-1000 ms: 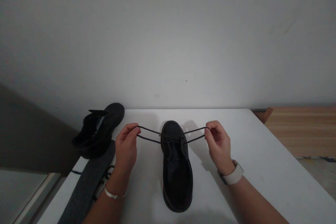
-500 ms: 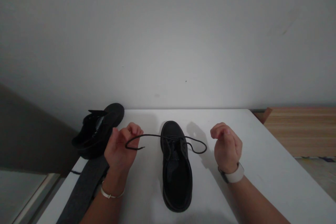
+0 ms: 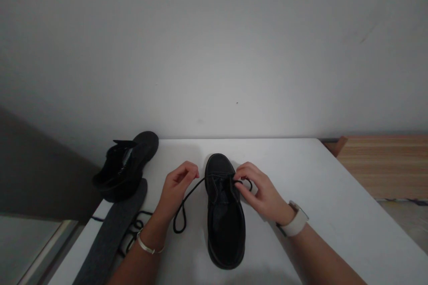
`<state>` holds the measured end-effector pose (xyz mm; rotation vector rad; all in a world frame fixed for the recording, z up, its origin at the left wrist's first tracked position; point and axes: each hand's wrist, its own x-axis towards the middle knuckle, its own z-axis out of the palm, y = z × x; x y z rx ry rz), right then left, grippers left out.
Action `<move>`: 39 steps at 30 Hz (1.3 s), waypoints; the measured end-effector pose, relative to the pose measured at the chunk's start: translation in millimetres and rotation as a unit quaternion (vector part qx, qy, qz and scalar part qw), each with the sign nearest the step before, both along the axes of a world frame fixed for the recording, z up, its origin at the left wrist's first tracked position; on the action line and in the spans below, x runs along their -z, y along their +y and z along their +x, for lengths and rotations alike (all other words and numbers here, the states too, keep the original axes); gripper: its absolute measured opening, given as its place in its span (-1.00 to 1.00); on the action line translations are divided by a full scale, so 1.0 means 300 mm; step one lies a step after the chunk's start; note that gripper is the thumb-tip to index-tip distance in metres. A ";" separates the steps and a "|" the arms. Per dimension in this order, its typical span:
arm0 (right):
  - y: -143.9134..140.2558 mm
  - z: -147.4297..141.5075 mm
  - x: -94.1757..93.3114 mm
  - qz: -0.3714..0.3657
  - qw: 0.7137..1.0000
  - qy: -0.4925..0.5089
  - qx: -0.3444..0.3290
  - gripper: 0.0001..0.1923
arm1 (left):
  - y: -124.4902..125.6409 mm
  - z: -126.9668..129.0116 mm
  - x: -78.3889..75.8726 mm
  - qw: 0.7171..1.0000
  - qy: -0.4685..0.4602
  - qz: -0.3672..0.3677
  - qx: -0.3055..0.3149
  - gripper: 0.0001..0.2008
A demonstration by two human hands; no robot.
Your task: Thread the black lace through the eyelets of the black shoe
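A black lace-up shoe [image 3: 226,236] lies on the white tabletop with its toe pointing away from me. My right hand [image 3: 259,191] is at the shoe's right eyelet flap, thumb and fingers pinching the black shoelace [image 3: 250,185] close to it. Left of the shoe, my left hand [image 3: 179,189] has its fingers curled together; whether anything is between them is hidden. The left part of the lace [image 3: 179,230] runs from the eyelets past this hand and hangs in a loop below it.
Another black shoe [image 3: 123,173] rests at the table's far left corner, beside a dark grey strip [image 3: 112,231]. Loose black lace [image 3: 138,222] lies behind my left forearm. A pale wall [image 3: 234,53] backs the white table [image 3: 334,213]; a wooden surface [image 3: 384,167] is at the right.
Both hands have moved inward to the shoe. My right hand has taken hold of the lace at the right flap. The left lace has dropped from a wide curve into a hanging loop.
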<state>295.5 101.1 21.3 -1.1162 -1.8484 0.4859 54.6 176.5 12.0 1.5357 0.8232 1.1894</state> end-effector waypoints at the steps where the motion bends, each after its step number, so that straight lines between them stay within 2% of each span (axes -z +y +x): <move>1: 0.000 -0.002 0.002 -0.006 1.000 -0.017 -0.003 -0.94 | -0.002 0.004 -0.001 1.000 0.018 -0.003 0.004 -0.70; 8: 0.005 -0.002 0.035 -0.019 0.999 -0.002 0.041 -0.88 | -0.017 0.032 0.021 0.995 0.099 -0.017 0.011 -0.86; 14: 0.007 0.006 0.050 0.062 0.980 0.116 0.148 -0.89 | -0.015 0.035 0.046 0.993 0.121 -0.014 0.014 -0.82; 17: 0.010 0.014 0.046 0.070 0.970 0.150 0.178 -0.91 | -0.009 0.031 0.052 0.992 0.128 -0.008 0.017 -0.81; 22: 0.021 0.012 0.042 -0.006 0.980 0.124 0.155 -0.83 | -0.003 0.027 0.054 0.990 0.135 0.013 0.028 -0.82; 27: 0.028 0.007 0.070 -0.102 0.983 0.100 0.113 -0.78 | -0.003 0.028 0.053 0.990 0.132 0.031 0.024 -0.83; 34: 0.030 0.004 0.082 -0.159 0.977 0.114 0.082 -0.79 | -0.009 0.035 0.045 0.991 0.127 0.042 0.020 -0.85; 39: 0.033 -0.006 0.086 -0.154 0.977 0.117 0.091 -0.84 | -0.012 0.038 0.042 0.990 0.134 0.043 0.003 -0.89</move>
